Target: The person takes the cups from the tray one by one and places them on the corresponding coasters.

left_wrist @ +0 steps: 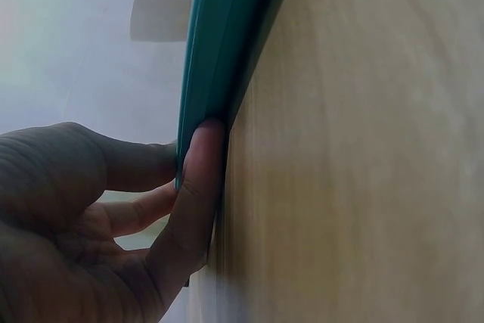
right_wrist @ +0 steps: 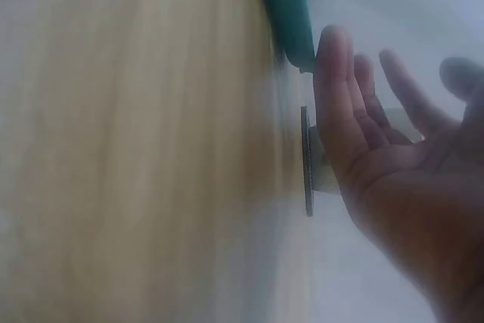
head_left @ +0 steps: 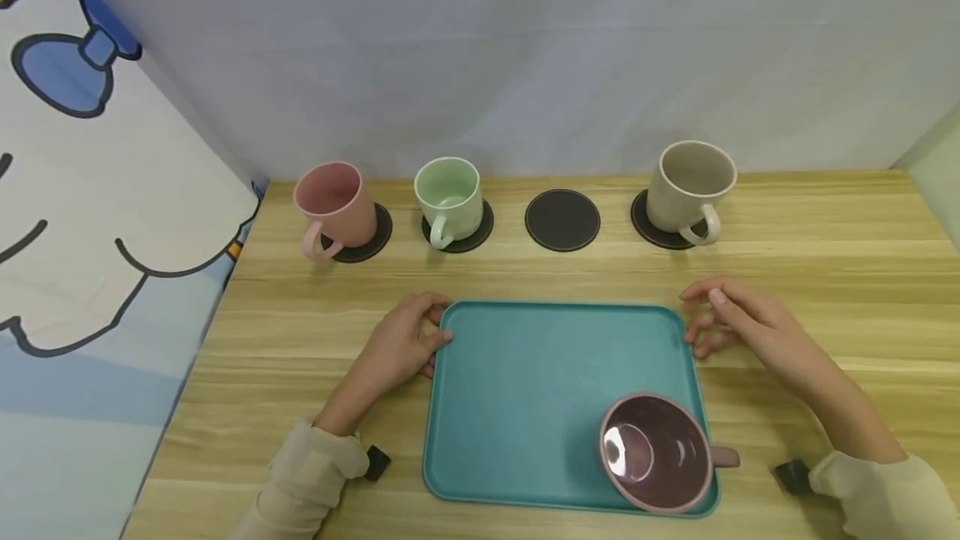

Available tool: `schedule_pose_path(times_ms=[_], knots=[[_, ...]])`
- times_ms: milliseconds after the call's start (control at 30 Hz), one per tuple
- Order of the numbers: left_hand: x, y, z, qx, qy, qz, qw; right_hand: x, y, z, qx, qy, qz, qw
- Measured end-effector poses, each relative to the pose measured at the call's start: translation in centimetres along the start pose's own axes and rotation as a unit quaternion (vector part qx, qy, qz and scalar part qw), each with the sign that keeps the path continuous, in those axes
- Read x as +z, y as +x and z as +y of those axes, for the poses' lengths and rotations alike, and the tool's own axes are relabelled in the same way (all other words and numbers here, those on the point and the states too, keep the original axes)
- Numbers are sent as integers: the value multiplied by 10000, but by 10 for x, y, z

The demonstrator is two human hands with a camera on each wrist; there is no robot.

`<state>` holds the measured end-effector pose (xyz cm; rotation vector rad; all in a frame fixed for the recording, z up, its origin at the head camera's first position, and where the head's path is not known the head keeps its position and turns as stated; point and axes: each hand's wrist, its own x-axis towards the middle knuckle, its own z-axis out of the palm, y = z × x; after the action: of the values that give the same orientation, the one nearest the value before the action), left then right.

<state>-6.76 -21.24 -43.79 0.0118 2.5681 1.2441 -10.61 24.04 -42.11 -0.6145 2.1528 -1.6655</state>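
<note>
A teal tray (head_left: 525,407) lies on the wooden table with a dark mauve mug (head_left: 656,452) on its near right corner, handle pointing right over the rim. My left hand (head_left: 408,336) pinches the tray's far left corner; in the left wrist view the thumb is on the rim and a finger (left_wrist: 200,164) lies against the side below. At the tray's far right corner is my right hand (head_left: 738,319), its fingers loosely bent. The right wrist view shows those fingers (right_wrist: 333,73) beside the tray edge (right_wrist: 291,20), gripping nothing; whether they touch it I cannot tell.
Along the back stand a pink mug (head_left: 337,207), a light green mug (head_left: 450,198) and a beige mug (head_left: 690,190), each on a dark round coaster. A bare coaster (head_left: 562,221) lies between the green and beige mugs. A pale cloth wall (head_left: 525,65) rises behind.
</note>
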Motion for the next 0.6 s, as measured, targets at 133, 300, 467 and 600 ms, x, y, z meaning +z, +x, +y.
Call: schedule_pose_path(times_ms=[133, 300, 467, 600], knots=[[0, 0, 0, 10, 74, 7, 10000, 4, -5, -5, -26, -140, -512, 9986], [-1, 1, 1, 21, 26, -53, 10000, 4, -11, -12, 121, 24, -1197, 9927], [-1, 1, 2, 16, -7, -32, 10000, 3, -17, -17, 243, 101, -1714, 9849], [-1, 0, 1, -32, -68, -50, 10000, 2, -22, -17, 357, 138, -2100, 9769]])
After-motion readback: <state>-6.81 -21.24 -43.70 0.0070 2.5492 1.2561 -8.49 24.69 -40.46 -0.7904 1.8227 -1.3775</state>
